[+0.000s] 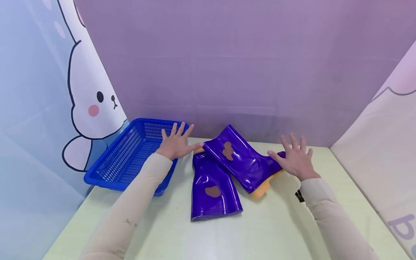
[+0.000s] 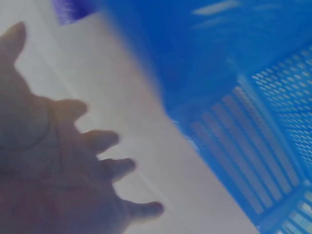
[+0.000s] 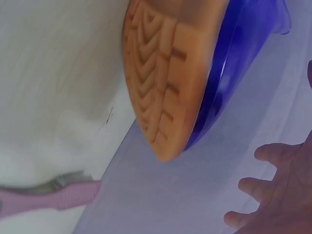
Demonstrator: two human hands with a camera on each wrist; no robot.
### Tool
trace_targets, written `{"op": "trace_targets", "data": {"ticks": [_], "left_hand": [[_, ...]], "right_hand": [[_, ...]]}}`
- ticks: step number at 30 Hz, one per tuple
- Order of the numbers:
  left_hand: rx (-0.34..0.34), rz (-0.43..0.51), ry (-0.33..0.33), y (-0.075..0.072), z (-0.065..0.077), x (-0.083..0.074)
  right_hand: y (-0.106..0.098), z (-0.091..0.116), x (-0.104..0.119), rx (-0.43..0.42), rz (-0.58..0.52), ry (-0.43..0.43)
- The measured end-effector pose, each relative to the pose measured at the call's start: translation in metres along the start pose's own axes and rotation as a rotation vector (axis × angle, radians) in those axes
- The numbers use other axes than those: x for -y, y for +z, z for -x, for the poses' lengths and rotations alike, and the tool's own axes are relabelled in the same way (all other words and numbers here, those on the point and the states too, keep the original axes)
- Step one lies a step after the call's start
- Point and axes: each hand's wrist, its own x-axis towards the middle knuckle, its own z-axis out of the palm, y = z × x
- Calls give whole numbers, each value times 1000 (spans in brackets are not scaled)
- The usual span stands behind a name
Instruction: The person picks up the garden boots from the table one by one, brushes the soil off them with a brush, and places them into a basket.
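Two purple rain boots with orange soles and a brown patch on each shaft lie on the table. The upper boot point(image 1: 245, 159) rests across the lower boot point(image 1: 212, 206), hiding part of it. My left hand point(image 1: 175, 144) is spread with straight fingers between the basket's right rim and the boots, its thumb overlapping the lower boot's end. Near the upper boot's toe, my right hand point(image 1: 297, 160) is also spread, thumb toward the toe. The right wrist view shows the treaded sole point(image 3: 170, 73) apart from those fingers. Neither hand holds anything.
A blue perforated basket point(image 1: 107, 184) stands at the left. By my right wrist lies a pink-handled brush point(image 3: 73, 195), mostly hidden by my arm in the head view. A purple cloth wall point(image 1: 240, 72) rises behind the table, with printed cloths on both sides.
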Motion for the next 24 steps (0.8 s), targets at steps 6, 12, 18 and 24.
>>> {"op": "trace_targets", "data": {"ticks": [6, 12, 18, 24], "left_hand": [[119, 60, 47, -25, 25, -26], [50, 218, 88, -38, 45, -55], [-197, 416, 54, -15, 48, -76], [-304, 556, -97, 22, 36, -86]], "right_hand": [[0, 15, 5, -80, -90, -14], [-3, 32, 1, -219, -200, 28], [-2, 48, -16, -309, -352, 152], [-2, 56, -42, -301, -410, 298]]}}
